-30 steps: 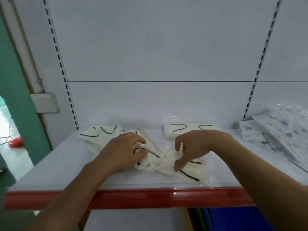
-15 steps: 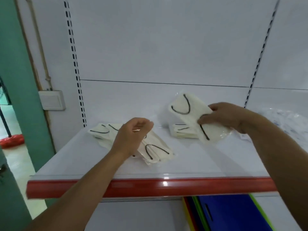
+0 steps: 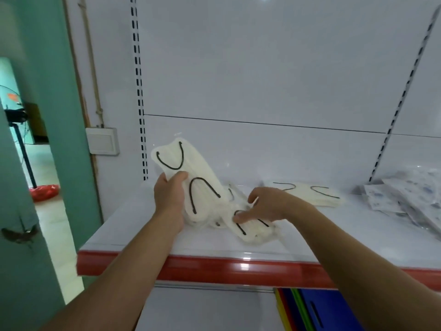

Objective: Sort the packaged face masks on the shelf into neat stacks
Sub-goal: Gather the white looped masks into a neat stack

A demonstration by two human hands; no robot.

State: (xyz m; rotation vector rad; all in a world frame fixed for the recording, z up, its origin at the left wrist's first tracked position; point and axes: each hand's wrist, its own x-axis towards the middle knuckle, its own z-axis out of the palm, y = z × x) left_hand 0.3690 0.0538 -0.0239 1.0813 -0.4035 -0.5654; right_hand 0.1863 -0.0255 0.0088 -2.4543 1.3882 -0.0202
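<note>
Two hands work apart: the left hand point(image 3: 170, 194) grips a lifted mask pack point(image 3: 191, 163) tilted up-left, the right hand point(image 3: 265, 206) touches with relaxed fingers the loose pack point(image 3: 254, 231) lying on the shelf point(image 3: 346, 240), nearer to the stack point(image 3: 307, 194) behind it

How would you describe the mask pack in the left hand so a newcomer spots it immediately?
Find the white shelf with the red front edge; near its left end the left hand grips a clear-wrapped pack of cream masks with black ear loops. It alone is raised and tilted upward; the pack under the right hand and the cream stack further back lie flat.
</note>
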